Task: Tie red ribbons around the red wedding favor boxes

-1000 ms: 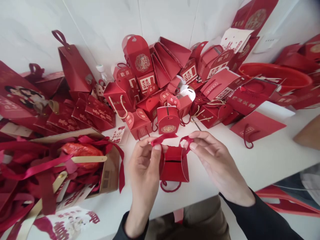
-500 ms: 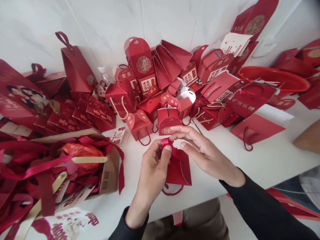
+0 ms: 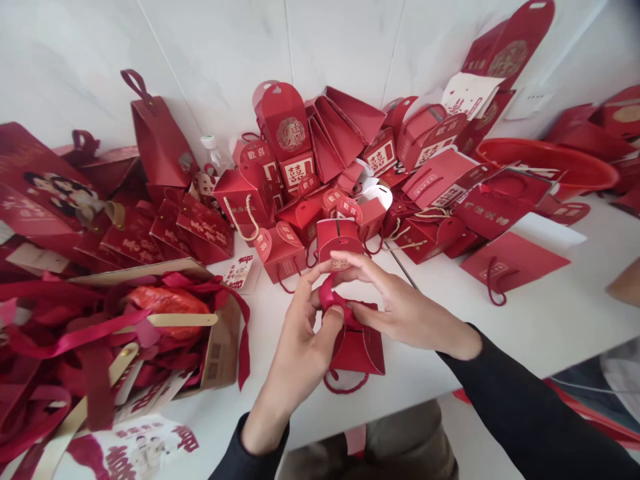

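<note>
A small red box [image 3: 361,350] with a dark red cord handle lies near the table's front edge, below both hands. Pinched between thumb and fingers of my left hand [image 3: 310,333] is a glossy red ribbon [image 3: 328,293] at the top of this box. My right hand [image 3: 395,303] reaches in from the right, its thumb and fingertips at the ribbon and the box's upper part. The fingers partly hide where ribbon and box meet. Just behind the hands stands another red box [image 3: 339,233] with a slot in its top.
On the left, a cardboard box [image 3: 223,347] overflows with red ribbons. Many red gift boxes [image 3: 280,250] crowd the back along the wall. A red basin [image 3: 555,160] sits at the back right, and a red bag [image 3: 515,263] lies in front of it.
My right hand has come in closer, its thumb and fingers now at the ribbon. The ribbon stands up more as a loop. The camera view has shifted slightly.
</note>
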Tool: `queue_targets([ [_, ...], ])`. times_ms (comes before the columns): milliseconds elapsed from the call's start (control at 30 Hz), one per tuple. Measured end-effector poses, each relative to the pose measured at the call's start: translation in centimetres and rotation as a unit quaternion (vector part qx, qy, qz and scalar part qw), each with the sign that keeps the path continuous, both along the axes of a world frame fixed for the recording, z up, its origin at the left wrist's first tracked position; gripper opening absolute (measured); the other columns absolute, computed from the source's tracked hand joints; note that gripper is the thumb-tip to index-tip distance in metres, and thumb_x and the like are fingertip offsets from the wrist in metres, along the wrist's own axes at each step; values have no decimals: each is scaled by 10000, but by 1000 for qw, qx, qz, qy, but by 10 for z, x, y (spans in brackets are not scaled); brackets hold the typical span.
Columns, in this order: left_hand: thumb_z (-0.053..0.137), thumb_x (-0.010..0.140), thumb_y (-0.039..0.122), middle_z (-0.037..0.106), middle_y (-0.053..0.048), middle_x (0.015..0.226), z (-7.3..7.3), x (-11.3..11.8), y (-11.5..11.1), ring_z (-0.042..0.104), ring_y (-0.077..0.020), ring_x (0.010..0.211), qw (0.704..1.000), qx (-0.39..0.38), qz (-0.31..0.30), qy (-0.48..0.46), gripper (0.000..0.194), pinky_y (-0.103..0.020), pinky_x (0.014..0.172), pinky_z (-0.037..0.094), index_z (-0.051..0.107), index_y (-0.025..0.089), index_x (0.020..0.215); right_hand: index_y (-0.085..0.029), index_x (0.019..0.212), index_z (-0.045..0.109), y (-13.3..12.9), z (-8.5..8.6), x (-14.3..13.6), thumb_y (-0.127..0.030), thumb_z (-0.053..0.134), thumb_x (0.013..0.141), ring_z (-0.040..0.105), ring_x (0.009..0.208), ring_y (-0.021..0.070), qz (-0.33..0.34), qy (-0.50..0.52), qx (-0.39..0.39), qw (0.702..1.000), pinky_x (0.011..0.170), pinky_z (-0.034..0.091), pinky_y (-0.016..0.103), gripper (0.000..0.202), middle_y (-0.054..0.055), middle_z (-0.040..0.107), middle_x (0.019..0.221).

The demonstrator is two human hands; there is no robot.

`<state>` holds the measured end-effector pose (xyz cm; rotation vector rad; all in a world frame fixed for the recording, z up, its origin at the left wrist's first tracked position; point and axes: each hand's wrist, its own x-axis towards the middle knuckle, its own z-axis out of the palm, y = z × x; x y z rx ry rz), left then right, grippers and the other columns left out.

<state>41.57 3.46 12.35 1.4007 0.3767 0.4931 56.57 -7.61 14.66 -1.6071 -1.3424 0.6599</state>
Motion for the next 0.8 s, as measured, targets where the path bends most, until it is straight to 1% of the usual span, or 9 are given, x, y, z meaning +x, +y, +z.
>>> queue_targets([
  [67, 590, 956, 248, 694, -38, 1021, 0, 1, 1, 633, -149, 869, 1000, 6, 2, 3, 509, -302, 859, 497, 474, 270, 1451, -293, 1525, 412, 0, 4, 2, -161, 567, 966, 641, 1189, 194, -6, -21, 0, 1000, 1057, 510, 383, 595, 40, 674, 1231],
  [133, 607, 941, 261, 695, -34, 974, 0, 3, 2, 629, -142, 816, 1000, 14, 16, 15, 452, -281, 798, 501, 550, 251, 1389, -289, 1468, 483, -3, 9, 3, -195, 585, 966, 664, 1105, 203, -51, -40, 5, 998, 1032, 515, 381, 520, 23, 688, 1091],
  [267, 622, 919, 337, 610, 15, 669, 3, 7, 4, 521, -115, 583, 998, -12, 17, 67, 314, -219, 550, 402, 701, 189, 1185, -287, 1193, 667, -13, 23, -2, -268, 623, 969, 665, 1100, 222, -111, -24, 2, 994, 904, 551, 315, 229, 24, 711, 1101],
  [367, 643, 906, 351, 625, 4, 674, 5, 7, 4, 535, -117, 620, 997, -52, 18, 46, 236, -214, 575, 417, 734, 188, 1050, -285, 991, 732, -24, 30, -12, -282, 619, 979, 696, 957, 204, -104, -1, -35, 994, 786, 554, 273, 114, -5, 748, 1026],
  [433, 678, 890, 351, 666, -19, 778, 6, 5, 3, 582, -130, 699, 997, -74, 18, 22, 196, -227, 639, 460, 732, 192, 992, -283, 959, 746, -30, 32, -17, -281, 638, 966, 695, 857, 194, -84, 11, -69, 994, 722, 547, 264, 109, -16, 755, 956],
  [533, 743, 864, 358, 670, -23, 823, 7, 1, 3, 586, -129, 711, 997, -76, -3, 17, 183, -230, 653, 470, 704, 192, 929, -289, 977, 765, -39, 32, -18, -284, 654, 957, 698, 837, 188, -43, 16, -108, 993, 720, 543, 261, 114, -20, 759, 956],
  [667, 772, 829, 251, 637, 8, 760, 8, -1, 4, 568, -114, 691, 1000, 4, -5, 14, 148, -228, 673, 479, 641, 189, 801, -303, 1000, 780, -44, 26, -13, -428, 633, 997, 705, 868, 192, -15, 28, -135, 990, 701, 545, 268, 193, 3, 743, 1075],
  [767, 700, 854, 148, 686, 0, 824, 5, -1, 2, 625, -127, 756, 992, 122, 37, 0, 62, -240, 732, 518, 672, 199, 876, -282, 1018, 753, -40, 18, -10, -529, 505, 1053, 699, 989, 227, -77, 34, -99, 992, 815, 552, 312, 351, 29, 742, 1112],
  [800, 671, 867, 117, 711, -7, 864, 2, -1, 2, 653, -134, 796, 983, 176, 55, -9, 108, -248, 766, 533, 685, 204, 930, -284, 1080, 744, -36, 15, -9, -527, 478, 1065, 691, 1039, 238, -91, 37, -93, 991, 871, 545, 334, 361, 35, 741, 1137],
])
